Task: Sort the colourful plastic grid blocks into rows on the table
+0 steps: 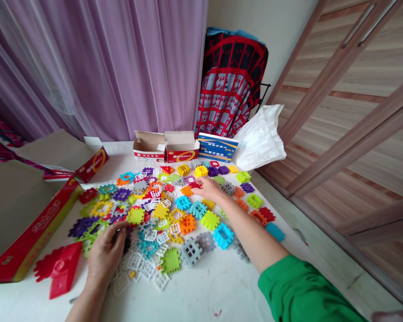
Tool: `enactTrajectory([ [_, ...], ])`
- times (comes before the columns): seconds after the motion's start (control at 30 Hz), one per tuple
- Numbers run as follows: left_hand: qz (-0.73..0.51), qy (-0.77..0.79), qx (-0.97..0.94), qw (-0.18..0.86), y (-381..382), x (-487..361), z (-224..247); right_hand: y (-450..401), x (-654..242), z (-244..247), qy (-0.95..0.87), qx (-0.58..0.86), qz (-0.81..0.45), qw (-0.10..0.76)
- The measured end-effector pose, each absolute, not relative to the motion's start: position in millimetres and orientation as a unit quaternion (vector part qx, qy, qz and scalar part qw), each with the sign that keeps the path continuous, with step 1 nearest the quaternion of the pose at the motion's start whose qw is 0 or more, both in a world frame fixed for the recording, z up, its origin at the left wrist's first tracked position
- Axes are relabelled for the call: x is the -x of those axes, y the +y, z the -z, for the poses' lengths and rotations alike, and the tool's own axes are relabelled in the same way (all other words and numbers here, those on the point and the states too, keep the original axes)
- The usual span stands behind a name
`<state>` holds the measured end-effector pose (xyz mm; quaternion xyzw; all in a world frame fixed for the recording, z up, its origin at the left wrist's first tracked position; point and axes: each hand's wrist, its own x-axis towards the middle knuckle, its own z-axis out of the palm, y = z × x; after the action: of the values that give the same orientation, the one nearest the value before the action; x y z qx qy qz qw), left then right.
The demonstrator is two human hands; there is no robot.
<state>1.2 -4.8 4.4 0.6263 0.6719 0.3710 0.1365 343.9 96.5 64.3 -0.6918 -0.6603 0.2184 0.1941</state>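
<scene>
Right hand [208, 188] at red tile [195, 185], left hand [105, 250] curled over pile [160, 211], well apart; grips unclear. Risk: right forearm [255, 235] sweep could knock outermost blue tile [275, 232] off bench [204, 286].

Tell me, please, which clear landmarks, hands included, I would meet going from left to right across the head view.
Nearest big open box, left hand, nearest flat green block, right hand, white bag.
</scene>
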Motion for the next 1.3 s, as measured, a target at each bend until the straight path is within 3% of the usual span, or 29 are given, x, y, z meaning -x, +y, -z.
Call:
enactTrajectory([
  [0.13, -0.374, 0.666, -0.631, 0.137, -6, -2, -5, 106, -332, -59, -0.702, 0.683, -0.133, 0.154],
  [0.23, -0.377, 0.663, -0.633, 0.132, -7, -4, -7, 111, -330, -57, -0.699, 0.683, -0.139, 0.159],
  [0.47, -0.392, 0.656, -0.631, 0.136, -7, -5, -6, 125, -298, -42, -0.626, 0.639, -0.364, 0.259],
  [0.57, -0.390, 0.657, -0.631, 0.136, -7, -5, -5, 134, -284, -31, -0.591, 0.635, -0.423, 0.261],
  [0.77, -0.385, 0.656, -0.636, 0.127, -8, -6, -7, 142, -282, -28, -0.620, 0.663, -0.369, 0.198],
  [1.13, -0.400, 0.646, -0.637, 0.132, -7, -4, 0, 132, -259, -61, -0.713, 0.691, -0.119, -0.003],
  [1.3, -0.412, 0.643, -0.633, 0.126, -7, -3, 5, 123, -251, -70, -0.711, 0.694, -0.091, -0.067],
])
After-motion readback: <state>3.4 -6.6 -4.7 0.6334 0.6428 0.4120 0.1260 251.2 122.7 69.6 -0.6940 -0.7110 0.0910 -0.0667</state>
